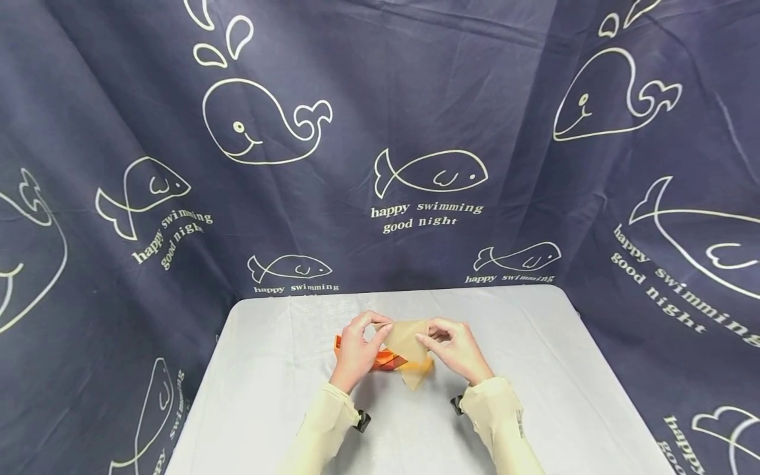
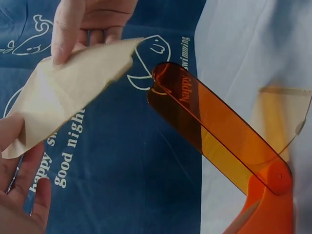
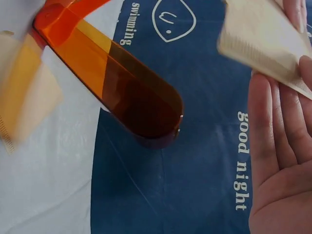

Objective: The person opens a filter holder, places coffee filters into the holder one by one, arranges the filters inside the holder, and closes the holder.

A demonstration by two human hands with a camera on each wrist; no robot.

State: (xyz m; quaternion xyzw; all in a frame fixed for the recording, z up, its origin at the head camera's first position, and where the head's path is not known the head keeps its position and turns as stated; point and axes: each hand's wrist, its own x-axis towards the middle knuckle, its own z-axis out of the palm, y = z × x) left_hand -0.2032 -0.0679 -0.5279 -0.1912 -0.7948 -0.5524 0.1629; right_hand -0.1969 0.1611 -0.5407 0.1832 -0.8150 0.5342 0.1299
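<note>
While both hands are raised between the cream sleeves (image 1: 323, 422), one beige paper coffee filter (image 1: 408, 338) is held between them, off the table (image 1: 267, 429). Filter count: two. The second filter (image 1: 413, 380) is lower down, below the held one, crossed by a yellow-orange strip and blurred in both wrist views; can't tell what supports it. Orange hinged piece (image 2: 219, 126): one, with at least two see-through panels, rounded ends and a round pivot. It sits beneath the held paper, partly hidden by a hand in the head view. Hands: two. Left hand (image 1: 353, 346) is nearly closed, thumb and fingertips pinching the paper's left end. Right hand (image 1: 453, 344) pinches the right end, thumb on the near face, gap narrow, other fingers fairly straight with the palm showing in its wrist view. Held filter is tilted, with a finely crimped edge. Neither hand grips the orange piece. Black wrist devices (image 1: 362, 421): two, one per wrist. Behind the table, navy curtain (image 1: 427, 264) with whale and fish outlines.
</note>
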